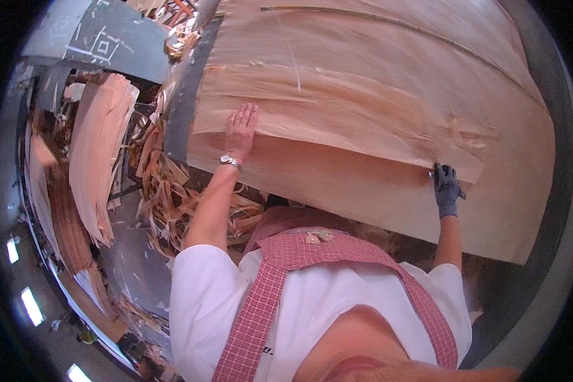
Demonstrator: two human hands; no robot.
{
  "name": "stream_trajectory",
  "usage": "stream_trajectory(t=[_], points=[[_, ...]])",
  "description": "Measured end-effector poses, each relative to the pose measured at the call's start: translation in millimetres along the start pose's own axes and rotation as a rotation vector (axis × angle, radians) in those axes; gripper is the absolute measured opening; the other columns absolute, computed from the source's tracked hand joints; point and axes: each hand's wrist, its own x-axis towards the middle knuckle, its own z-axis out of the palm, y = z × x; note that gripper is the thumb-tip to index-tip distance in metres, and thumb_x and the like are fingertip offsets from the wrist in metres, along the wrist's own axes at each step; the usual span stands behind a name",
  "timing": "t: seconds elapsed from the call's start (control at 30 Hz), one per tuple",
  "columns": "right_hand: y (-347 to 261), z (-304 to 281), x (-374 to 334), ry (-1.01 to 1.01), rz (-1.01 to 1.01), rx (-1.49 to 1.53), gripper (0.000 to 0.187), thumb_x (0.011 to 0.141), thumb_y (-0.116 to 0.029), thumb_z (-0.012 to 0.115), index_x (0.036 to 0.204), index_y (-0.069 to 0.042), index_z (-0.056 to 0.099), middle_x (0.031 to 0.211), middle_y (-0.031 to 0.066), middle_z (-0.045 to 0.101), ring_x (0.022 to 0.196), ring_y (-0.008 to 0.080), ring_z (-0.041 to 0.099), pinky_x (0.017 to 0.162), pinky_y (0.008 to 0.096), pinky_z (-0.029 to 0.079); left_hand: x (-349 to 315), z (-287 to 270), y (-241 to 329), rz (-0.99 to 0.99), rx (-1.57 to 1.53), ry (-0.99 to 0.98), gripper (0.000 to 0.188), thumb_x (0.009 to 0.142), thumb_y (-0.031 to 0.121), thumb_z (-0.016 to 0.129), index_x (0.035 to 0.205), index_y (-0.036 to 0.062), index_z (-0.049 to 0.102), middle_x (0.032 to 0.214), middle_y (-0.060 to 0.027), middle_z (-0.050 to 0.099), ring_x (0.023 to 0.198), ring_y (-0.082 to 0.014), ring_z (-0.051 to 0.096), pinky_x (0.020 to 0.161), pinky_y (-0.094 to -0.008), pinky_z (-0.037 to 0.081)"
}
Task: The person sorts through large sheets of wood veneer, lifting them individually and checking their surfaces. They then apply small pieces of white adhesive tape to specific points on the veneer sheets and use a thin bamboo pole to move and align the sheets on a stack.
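Note:
A large pale sheet of wood veneer [388,197] covers the table in front of me. A narrower veneer piece [337,130] with a wavy, rippled surface lies across it, its near edge running between my hands. My left hand [240,130], bare with a wristwatch, rests flat on the left end of this piece, fingers stretched out. Near the piece's right end is my right hand [447,184] in a grey glove, its fingers closed around a small dark-handled tool [462,195]. A shiny bit shows by the fingers; most of the tool is hidden.
Left of the table stands a stack of reddish veneer sheets [102,153]. Curled veneer scraps [165,197] pile up between it and the table's dark edge [188,121]. A grey panel [114,44] with white marks is at the far left. A long thin strip [388,22] crosses the far veneer.

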Motion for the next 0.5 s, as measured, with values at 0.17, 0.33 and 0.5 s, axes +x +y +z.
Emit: stream_trajectory(t=[0.17,0.33,0.5], points=[[-6.8,-4.9,7.3,-0.007,0.013,0.023,0.040,0.088,-0.025,0.061,0.127,-0.018,0.056,0.107,0.0101,0.059,0.100,0.0304,0.057,0.073,0.0449,0.053,-7.3,7.1,-3.8,-0.027,0.018,0.003,0.052,0.091,0.014,0.044,0.143,0.0093,0.040,0.146,-0.0080,0.043,0.136,-0.0235,0.040,0.115,-0.0433,0.028],[-6.2,-5.9,7.6,-0.050,0.015,-0.028,0.039,0.088,-0.024,0.061,0.126,-0.017,0.056,0.103,0.0107,0.059,0.098,0.0309,0.058,0.073,0.0438,0.053,-9.7,2.8,3.8,-0.053,0.011,-0.007,0.055,0.090,0.013,0.045,0.144,0.0088,0.038,0.148,-0.0083,0.040,0.137,-0.0236,0.038,0.115,-0.0416,0.028],[-5.5,-4.8,6.5,-0.012,-0.023,-0.015,0.035,0.090,-0.023,0.059,0.125,-0.019,0.057,0.100,0.0095,0.059,0.092,0.0293,0.058,0.073,0.0440,0.052,-13.0,7.0,-0.4,-0.036,0.016,0.008,0.057,0.090,0.012,0.046,0.145,0.0086,0.036,0.148,-0.0081,0.040,0.137,-0.0229,0.037,0.116,-0.0412,0.027]])
